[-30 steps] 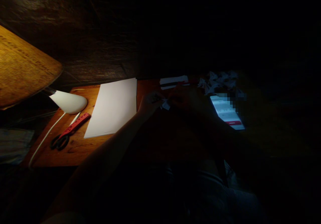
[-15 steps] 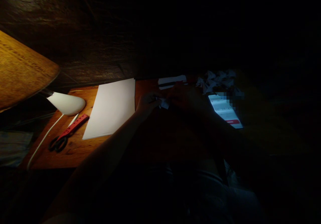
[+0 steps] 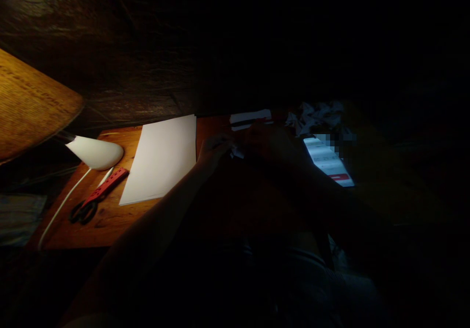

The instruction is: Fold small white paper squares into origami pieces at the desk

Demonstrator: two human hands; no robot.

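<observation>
In dim light over the middle of the table, my left hand (image 3: 216, 148) is closed on a small piece of folded white paper (image 3: 237, 152). My right hand (image 3: 261, 139) sits just right of that paper, in deep shadow; its fingers are too dark to make out. Behind the hands lie white paper strips (image 3: 250, 116). A pile of small folded paper pieces (image 3: 314, 117) lies at the back right. To the left of my left hand is a stack of white paper sheets (image 3: 161, 159).
A lit phone (image 3: 328, 161) lies right of my right arm. Scissors with a red blade cover (image 3: 99, 196) lie on the wooden table (image 3: 106, 232) at the left. A lamp with a white base (image 3: 99, 152) and its cord (image 3: 62, 205) stand there, against a dark wall.
The view has shifted very slightly. My hands stay together at the small paper, which has turned a little and shows less of its white surface.
</observation>
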